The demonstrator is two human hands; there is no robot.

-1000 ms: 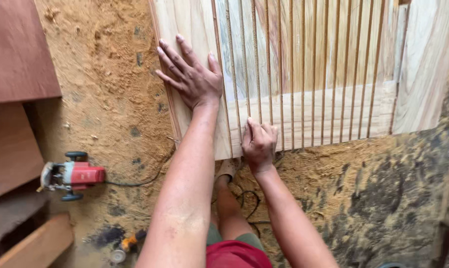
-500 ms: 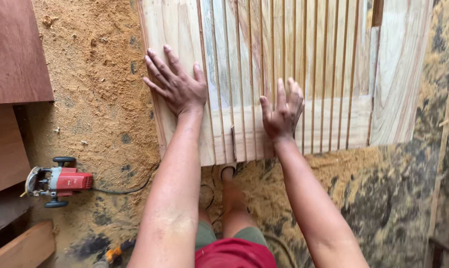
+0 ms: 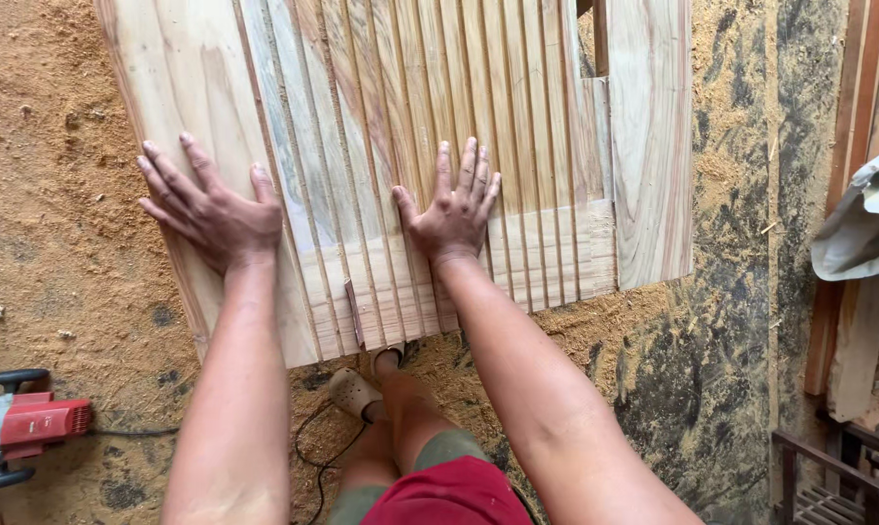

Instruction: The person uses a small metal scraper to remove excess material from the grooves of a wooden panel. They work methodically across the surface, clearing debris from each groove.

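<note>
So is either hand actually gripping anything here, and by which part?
Nothing is gripped. The left hand lies flat, fingers spread, on the wooden panel near its left edge; the right hand presses flat on the slats.

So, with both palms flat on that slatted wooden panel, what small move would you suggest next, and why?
Probably press the short loose slat flush. It sits askew at the near edge of the pale slatted wooden panel, between the left hand and right hand, both spread flat.
</note>
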